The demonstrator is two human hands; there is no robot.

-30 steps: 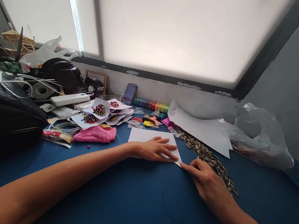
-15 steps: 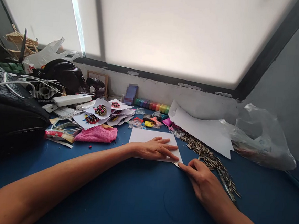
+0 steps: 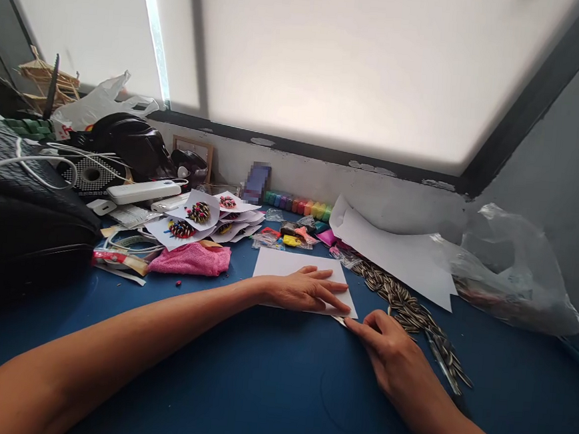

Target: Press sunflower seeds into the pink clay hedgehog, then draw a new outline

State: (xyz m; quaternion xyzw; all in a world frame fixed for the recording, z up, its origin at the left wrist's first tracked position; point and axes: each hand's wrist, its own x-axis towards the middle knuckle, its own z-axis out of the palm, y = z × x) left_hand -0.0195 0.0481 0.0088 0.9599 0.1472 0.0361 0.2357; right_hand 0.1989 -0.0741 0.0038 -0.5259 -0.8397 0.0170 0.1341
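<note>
A white sheet of paper (image 3: 286,262) lies flat on the blue tabletop in front of me. My left hand (image 3: 308,290) rests palm down on it, fingers spread. Just off the paper's near right corner, my right hand (image 3: 384,341) has its fingers closed, the tips low against the table. A small pale sliver (image 3: 339,320) juts from under the paper's near edge to those fingertips; whether it is a paper flap or a separate piece, I cannot tell. Striped sunflower seeds (image 3: 403,299) lie in a long heap beyond my right hand.
A clear-barrelled pen-like tool (image 3: 443,364) lies by the seeds. Behind are more white sheets (image 3: 392,245), a plastic bag (image 3: 519,282), coloured clay packs (image 3: 292,240) and a row of coloured blocks (image 3: 298,205). To the left are decorated papers (image 3: 172,238), a pink cloth (image 3: 190,259) and a black bag (image 3: 21,243).
The whole view has shifted slightly, so everything sits a little further right. Both hands keep nearly the same pose and place on and beside the paper.
</note>
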